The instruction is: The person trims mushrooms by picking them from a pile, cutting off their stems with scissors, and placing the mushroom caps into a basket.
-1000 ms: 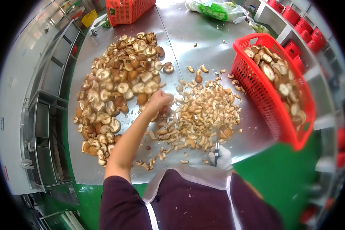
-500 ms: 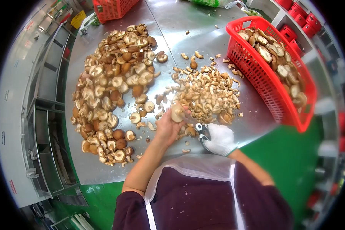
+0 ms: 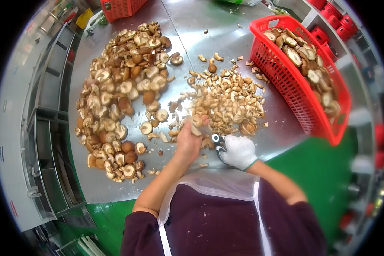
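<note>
My bare left hand [image 3: 187,141] is closed around a shiitake mushroom [image 3: 196,128], held over the near edge of a heap of cut stems [image 3: 230,100]. In a white glove, my right hand [image 3: 240,152] grips scissors [image 3: 219,146] with black and white handles. Their blades point toward the mushroom, but blur keeps me from telling whether they touch it. Left of my hands spreads a large pile of whole shiitake mushrooms [image 3: 104,96], some with caps down and stems showing.
A red plastic basket [image 3: 281,83] at right contains trimmed mushroom caps [image 3: 313,76]. Another red basket [image 3: 121,9] stands at the far edge of the steel table [image 3: 115,192]. Metal shelving [image 3: 51,141] lines the left, with a green floor [image 3: 328,170] below.
The mushroom in my left hand has tilted from facing the camera to a more edge-on angle. My gloved hand with the scissors has shifted slightly. The whole view has moved a little.
</note>
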{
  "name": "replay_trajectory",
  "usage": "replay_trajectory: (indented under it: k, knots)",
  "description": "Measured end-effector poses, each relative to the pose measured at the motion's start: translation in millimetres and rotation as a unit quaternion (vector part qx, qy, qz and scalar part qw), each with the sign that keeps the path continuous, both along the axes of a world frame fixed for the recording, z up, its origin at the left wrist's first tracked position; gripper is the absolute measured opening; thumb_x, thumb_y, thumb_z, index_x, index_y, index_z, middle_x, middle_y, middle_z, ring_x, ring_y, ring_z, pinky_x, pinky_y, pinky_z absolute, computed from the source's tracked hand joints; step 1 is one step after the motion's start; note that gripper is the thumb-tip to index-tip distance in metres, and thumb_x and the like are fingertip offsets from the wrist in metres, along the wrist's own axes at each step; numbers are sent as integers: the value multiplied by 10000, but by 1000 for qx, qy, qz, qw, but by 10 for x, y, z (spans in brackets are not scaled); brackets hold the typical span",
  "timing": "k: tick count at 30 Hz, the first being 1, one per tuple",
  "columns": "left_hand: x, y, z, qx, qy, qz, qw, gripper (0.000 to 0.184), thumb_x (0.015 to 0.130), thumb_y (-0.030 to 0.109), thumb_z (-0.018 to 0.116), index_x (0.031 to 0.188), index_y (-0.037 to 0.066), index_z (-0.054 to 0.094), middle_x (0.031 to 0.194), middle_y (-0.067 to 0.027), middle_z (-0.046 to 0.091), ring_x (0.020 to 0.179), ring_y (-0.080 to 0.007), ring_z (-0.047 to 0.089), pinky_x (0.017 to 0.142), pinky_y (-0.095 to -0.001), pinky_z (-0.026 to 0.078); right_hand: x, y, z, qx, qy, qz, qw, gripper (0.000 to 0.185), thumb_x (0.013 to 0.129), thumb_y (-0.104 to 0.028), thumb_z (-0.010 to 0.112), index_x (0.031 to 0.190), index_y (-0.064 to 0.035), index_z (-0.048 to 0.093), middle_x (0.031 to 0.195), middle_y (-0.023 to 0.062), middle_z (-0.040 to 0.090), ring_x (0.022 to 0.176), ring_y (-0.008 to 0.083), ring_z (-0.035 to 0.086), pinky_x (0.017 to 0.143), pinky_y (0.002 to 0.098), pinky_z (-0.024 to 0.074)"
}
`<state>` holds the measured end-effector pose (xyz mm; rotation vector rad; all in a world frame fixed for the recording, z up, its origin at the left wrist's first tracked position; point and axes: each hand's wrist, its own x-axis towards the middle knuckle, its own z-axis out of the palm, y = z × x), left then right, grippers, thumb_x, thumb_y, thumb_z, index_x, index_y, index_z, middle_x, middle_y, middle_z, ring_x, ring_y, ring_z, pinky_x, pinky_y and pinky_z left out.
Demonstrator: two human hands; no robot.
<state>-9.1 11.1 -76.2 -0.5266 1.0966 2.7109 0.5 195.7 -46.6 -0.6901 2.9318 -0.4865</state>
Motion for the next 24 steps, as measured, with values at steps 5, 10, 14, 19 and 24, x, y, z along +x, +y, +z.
replay_trajectory:
  k: [5,10,14,19,24]
  knots:
    - [-16,-71,-33,-13,-19,6,1000,519,1056,367,183,1276,-30,435,1293,-202,545,1185,-311,556,1005,-413,464,-8,-6,-201,-22,-35,-11,999,283,816,-349,642,734,-88,569,634,132,604,580,338,618,557,455,500]
    - [-162,-262,-52,-12,-138,35,990,522,1053,374,184,1255,-29,447,1256,-190,572,1114,-303,606,876,-391,554,222,372,-734,-186,-87,-45,978,293,783,-315,691,683,-85,540,606,141,581,564,348,596,538,440,482]
    - [-633,-24,294,5,-110,27,994,517,1050,391,177,1293,-18,379,1276,-205,533,1132,-302,579,959,-421,509,353,527,-742,-295,-105,-86,946,226,766,-257,711,725,-80,576,628,117,575,566,319,589,550,408,478]
    - [-1360,915,1347,-27,253,-167,953,606,1011,505,314,1407,47,340,1394,-171,442,1298,-315,438,1108,-494,309,344,496,-760,-318,-52,-110,940,163,771,-205,717,791,-79,616,672,106,591,618,296,604,580,378,487]
    - [-1340,924,406,-489,383,-174,764,518,940,333,564,1353,32,476,1431,-171,429,1293,-301,449,1088,-391,361,344,575,-880,-335,-75,-100,934,192,780,-204,721,818,-55,607,699,100,604,619,263,601,596,362,495]
